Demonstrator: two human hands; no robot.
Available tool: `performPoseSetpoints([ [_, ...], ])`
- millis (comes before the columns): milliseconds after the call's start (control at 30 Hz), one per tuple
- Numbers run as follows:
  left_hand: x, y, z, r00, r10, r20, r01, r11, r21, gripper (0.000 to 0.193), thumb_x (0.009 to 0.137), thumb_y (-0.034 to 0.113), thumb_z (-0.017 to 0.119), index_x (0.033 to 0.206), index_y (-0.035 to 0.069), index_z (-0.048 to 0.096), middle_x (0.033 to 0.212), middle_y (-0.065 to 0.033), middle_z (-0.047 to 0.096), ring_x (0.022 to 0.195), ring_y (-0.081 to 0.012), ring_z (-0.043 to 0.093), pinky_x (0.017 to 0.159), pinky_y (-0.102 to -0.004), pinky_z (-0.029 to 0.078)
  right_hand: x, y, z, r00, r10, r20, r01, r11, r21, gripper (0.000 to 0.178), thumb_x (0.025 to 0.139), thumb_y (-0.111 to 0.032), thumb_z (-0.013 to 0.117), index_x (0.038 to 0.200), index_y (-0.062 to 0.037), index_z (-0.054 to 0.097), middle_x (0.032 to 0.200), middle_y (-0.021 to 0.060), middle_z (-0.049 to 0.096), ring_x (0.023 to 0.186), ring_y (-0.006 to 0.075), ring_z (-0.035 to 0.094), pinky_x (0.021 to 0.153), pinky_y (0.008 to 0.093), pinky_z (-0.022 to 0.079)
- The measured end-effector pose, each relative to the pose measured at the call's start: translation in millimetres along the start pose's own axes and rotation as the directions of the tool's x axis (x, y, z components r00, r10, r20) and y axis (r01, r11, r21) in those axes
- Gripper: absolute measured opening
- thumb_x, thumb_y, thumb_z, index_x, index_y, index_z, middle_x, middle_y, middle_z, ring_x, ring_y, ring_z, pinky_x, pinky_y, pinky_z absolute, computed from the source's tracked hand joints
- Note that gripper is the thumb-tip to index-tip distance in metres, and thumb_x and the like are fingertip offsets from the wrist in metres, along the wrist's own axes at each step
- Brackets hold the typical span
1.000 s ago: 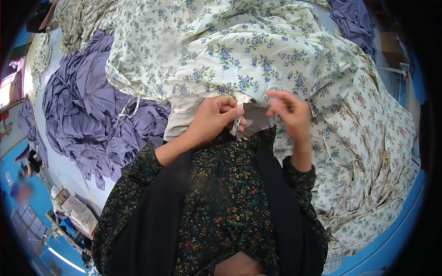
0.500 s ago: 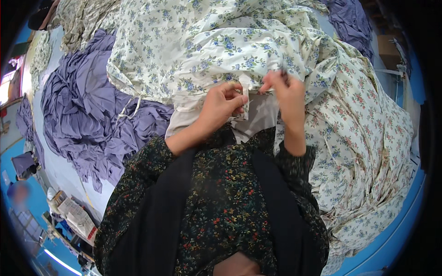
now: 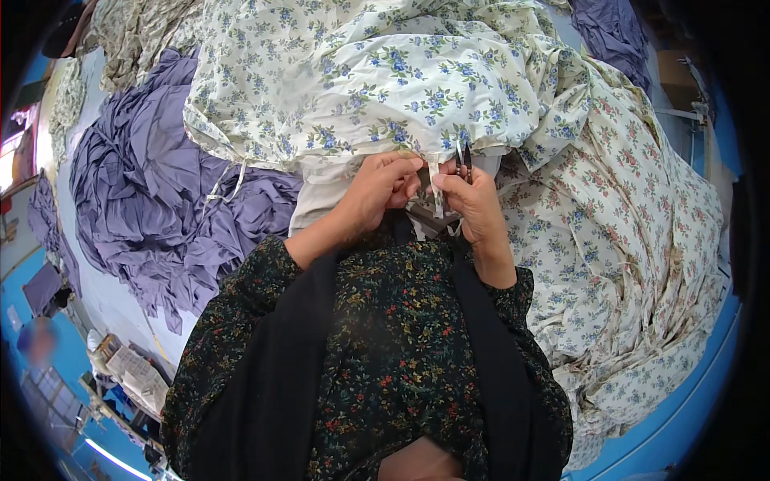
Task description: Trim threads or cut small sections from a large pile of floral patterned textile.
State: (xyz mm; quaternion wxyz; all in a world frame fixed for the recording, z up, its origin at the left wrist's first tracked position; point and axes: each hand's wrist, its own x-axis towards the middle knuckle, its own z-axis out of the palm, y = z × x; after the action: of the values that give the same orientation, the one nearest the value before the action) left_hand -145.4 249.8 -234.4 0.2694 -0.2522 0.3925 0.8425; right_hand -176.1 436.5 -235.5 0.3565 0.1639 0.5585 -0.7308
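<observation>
White cloth with blue flowers (image 3: pixel 433 96) is spread in front of me, its lower hem at my fingers. My left hand (image 3: pixel 385 184) is closed, thumb and fingers pinching that hem. A narrow fabric strip (image 3: pixel 436 188) hangs down from the hem between my two hands. Close beside it, my right hand (image 3: pixel 476 200) is closed around small thread snips (image 3: pixel 463 159), whose blades point away from me. The right thumb lies against the strip. What the fingertips pinch underneath is partly hidden.
A heap of purple cloth (image 3: pixel 152 160) lies to the left, with a thin tie (image 3: pixel 228 192) near it. At the right, cloth with red flowers (image 3: pixel 634 200) is piled in folds. More purple cloth (image 3: pixel 613 40) lies far right. A person (image 3: pixel 36 345) shows at the far left.
My right hand, blurred and raised before, has come down and left to the strip beside my left hand. The snips now show clearly. My left hand stays at the hem.
</observation>
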Motion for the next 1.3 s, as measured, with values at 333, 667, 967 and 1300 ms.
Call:
performPoseSetpoints([
  [333,5.2,-6.4,-2.4,0.988,0.087,-0.13,-0.107,0.982,-0.157,0.018,0.088,0.02,0.072,0.081,0.007,0.062,0.07,0.0015,0.057,0.058,-0.005,0.048,0.05,-0.0198,0.033,-19.0,-12.3,19.7,0.853,-0.508,-0.122,0.343,0.72,-0.603,0.017,0.093,-0.017,0.062,0.098,-0.0008,0.063,0.082,0.0104,0.069,0.07,0.0137,0.065,0.065,0.0253,0.049],
  [667,5.0,-9.0,-3.0,0.997,0.063,-0.044,-0.072,0.966,-0.249,0.019,0.093,0.02,0.066,0.083,0.004,0.064,0.074,-0.0003,0.06,0.062,-0.0067,0.05,0.053,-0.0199,0.037,-4.8,6.4,14.7,0.521,-0.843,0.13,0.465,0.153,-0.872,0.024,0.092,-0.025,0.065,0.105,-0.0052,0.063,0.088,0.0097,0.069,0.069,0.0275,0.068,0.059,0.035,0.051],
  [967,3.9,-8.7,-1.7,0.997,0.059,-0.042,-0.068,0.964,-0.256,0.019,0.093,0.021,0.066,0.086,0.004,0.065,0.075,0.0,0.06,0.062,-0.0062,0.051,0.053,-0.0191,0.037,3.5,14.0,8.6,0.397,-0.887,0.235,0.465,-0.026,-0.885,0.023,0.091,-0.028,0.066,0.099,-0.0069,0.062,0.078,0.0062,0.066,0.061,0.0261,0.064,0.052,0.0347,0.048],
  [1300,5.4,-11.8,-4.3,0.996,0.063,-0.056,-0.075,0.964,-0.253,0.018,0.093,0.021,0.066,0.087,0.004,0.065,0.074,0.0002,0.06,0.063,-0.0061,0.051,0.053,-0.019,0.037,7.8,18.3,6.6,0.379,-0.897,0.225,0.482,-0.016,-0.876,0.022,0.091,-0.027,0.066,0.098,-0.0064,0.061,0.077,0.0063,0.065,0.059,0.026,0.062,0.051,0.0346,0.047],
])
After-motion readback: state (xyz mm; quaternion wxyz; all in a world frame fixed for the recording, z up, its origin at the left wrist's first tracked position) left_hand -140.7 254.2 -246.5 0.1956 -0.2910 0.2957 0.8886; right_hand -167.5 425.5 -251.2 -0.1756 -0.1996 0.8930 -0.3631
